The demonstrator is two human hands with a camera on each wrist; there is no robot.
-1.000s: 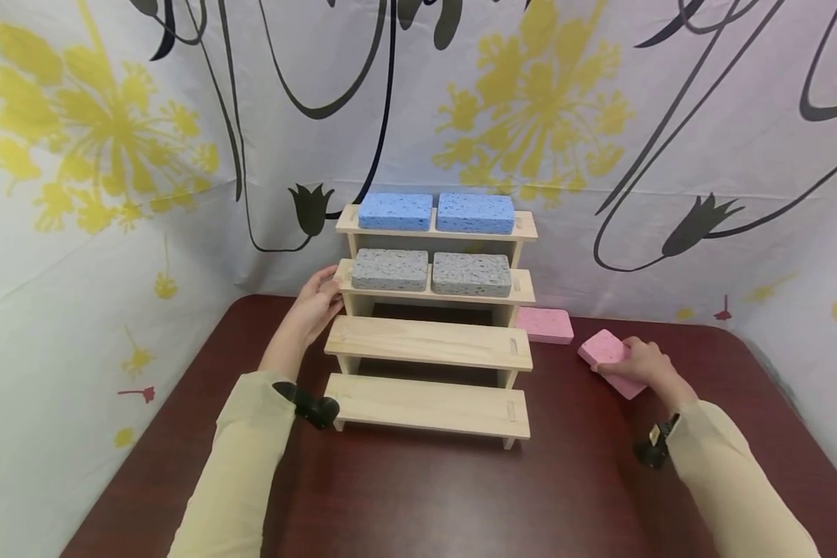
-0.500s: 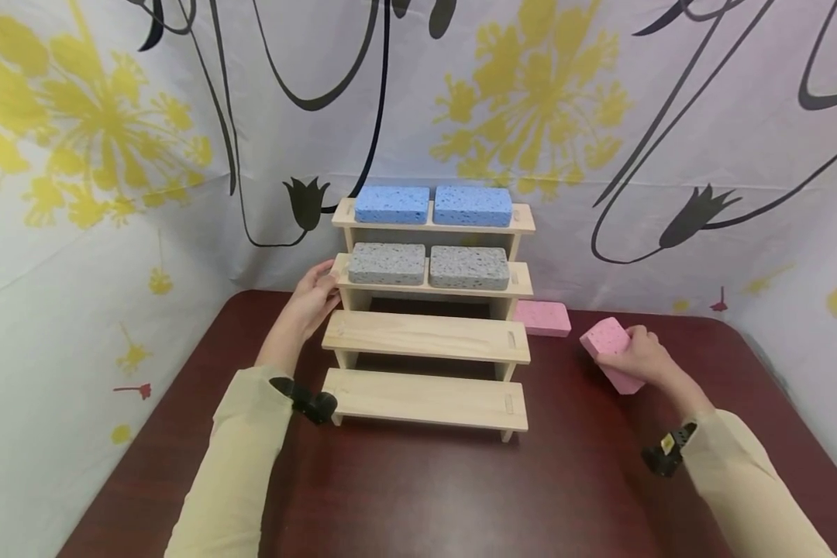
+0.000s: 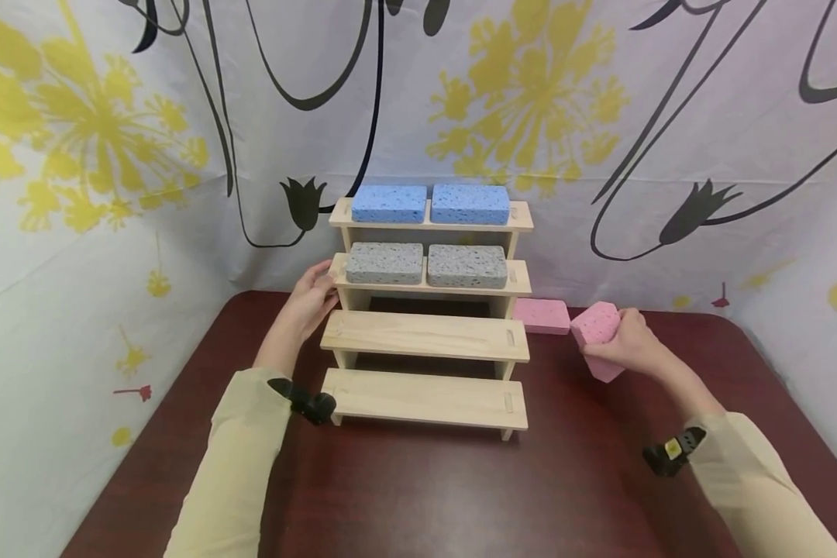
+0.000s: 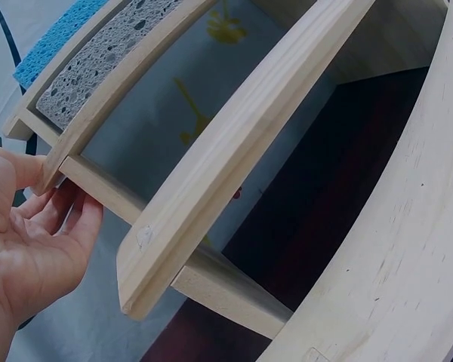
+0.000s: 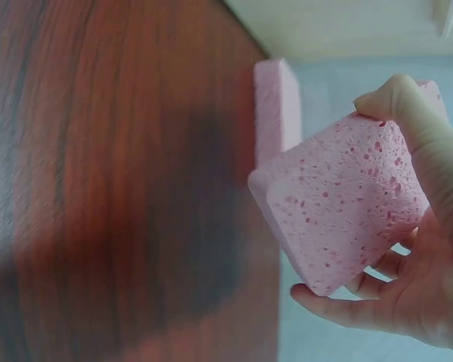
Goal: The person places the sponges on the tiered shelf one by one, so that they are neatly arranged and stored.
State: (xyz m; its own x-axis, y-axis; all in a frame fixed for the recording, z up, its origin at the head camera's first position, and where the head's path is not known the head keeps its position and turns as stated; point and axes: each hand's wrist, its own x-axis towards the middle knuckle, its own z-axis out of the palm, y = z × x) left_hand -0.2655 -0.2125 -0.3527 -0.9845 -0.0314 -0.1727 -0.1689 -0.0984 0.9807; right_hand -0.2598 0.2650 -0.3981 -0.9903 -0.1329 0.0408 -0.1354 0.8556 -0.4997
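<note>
My right hand (image 3: 636, 342) grips a pink sponge (image 3: 595, 324) above the table, thumb on one side and fingers on the other. The right wrist view shows the sponge tilted, its pitted broad face (image 5: 340, 204) in plain sight. A second pink sponge (image 3: 545, 317) lies on the table behind it, beside the stand. My left hand (image 3: 308, 301) holds the left end of the wooden stepped stand (image 3: 425, 335) at its second tier from the top, thumb above and fingers below. Two grey sponges (image 3: 385, 264) sit on that tier, and two blue sponges (image 3: 389, 205) on the top one.
The stand's two lower tiers show bare wood (image 3: 424, 397). It stands on a dark red-brown table (image 3: 418, 496). A white patterned cloth (image 3: 390, 116) hangs close behind and along both sides.
My right hand has lifted the pink sponge off the table, turned it more upright and brought it slightly left. My left hand keeps its hold on the stand. The head view has shifted slightly.
</note>
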